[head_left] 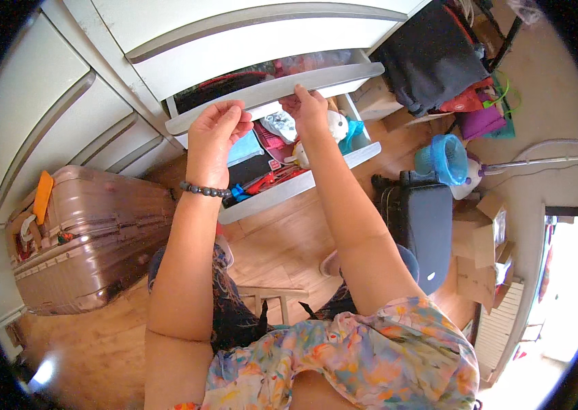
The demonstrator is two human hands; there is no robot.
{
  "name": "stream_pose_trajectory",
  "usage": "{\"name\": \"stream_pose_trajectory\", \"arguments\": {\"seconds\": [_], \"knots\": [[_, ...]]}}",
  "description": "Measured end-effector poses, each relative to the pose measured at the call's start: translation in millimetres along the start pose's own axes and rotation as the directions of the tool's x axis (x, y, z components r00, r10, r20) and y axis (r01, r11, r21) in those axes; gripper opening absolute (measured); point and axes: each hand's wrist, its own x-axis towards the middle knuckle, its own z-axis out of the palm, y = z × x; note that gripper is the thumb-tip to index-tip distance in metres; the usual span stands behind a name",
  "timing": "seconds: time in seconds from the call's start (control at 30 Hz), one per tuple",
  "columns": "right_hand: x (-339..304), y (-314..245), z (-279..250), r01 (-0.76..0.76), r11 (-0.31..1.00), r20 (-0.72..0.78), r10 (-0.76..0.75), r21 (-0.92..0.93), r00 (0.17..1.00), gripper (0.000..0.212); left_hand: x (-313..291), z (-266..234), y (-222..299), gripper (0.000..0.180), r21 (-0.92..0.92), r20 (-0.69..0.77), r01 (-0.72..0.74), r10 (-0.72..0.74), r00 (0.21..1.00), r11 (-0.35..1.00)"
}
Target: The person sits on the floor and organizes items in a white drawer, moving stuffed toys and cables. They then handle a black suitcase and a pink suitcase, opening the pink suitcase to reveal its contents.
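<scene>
A white upper drawer [343, 74] with a grey front edge stands partly pulled out. My left hand [215, 130], a dark bead bracelet on its wrist, has its fingers curled at that edge. My right hand [306, 109] is closed on the same edge farther right, its fingertips over the top. Below, a lower drawer [268, 199] is pulled out farther. It holds a light blue folded item [244, 149], a silvery crinkled bag [279, 126], a white plush toy [337, 126], a turquoise bag [352, 135] and red items [272, 182]. My forearms hide part of it.
A rose-coloured hard suitcase [98, 239] stands at left by the cabinet. At right are a dark suitcase [427, 225], a blue mesh basket [443, 160], cardboard boxes [477, 236] and a black bag [432, 55]. A wooden stool [272, 292] is between my legs.
</scene>
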Motion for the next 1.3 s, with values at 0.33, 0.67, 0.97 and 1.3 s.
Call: {"name": "stream_pose_trajectory", "arguments": {"seconds": [0.33, 0.67, 0.97, 1.3], "knots": [[-13.2, -4.4, -5.9, -0.022, 0.997, -0.039, 0.019, -0.081, 0.999, 0.020, -5.0, 4.9, 2.9, 0.015, 0.005, 0.010, 0.006, -0.006, 1.000, 1.000], [-27.9, 0.0, -17.4, 0.005, 0.997, -0.032, -0.008, -0.076, 0.999, 0.020, -3.8, 3.5, -7.5, 0.018, 0.210, 0.189, 0.037, -0.078, 0.979, 0.977], [-51.3, -2.1, -39.9, -0.004, 0.997, -0.029, 0.001, -0.082, 1.000, 0.021, -12.8, 9.0, -16.0, 0.017, 0.785, 0.328, -0.404, 0.239, 0.914, 0.470], [-79.2, -2.8, -53.7, -0.013, 0.997, -0.042, 0.009, -0.077, 0.999, 0.021, -14.8, 3.1, -19.1, 0.025, 0.876, 0.425, -0.466, 0.254, 0.869, 0.127]]}}
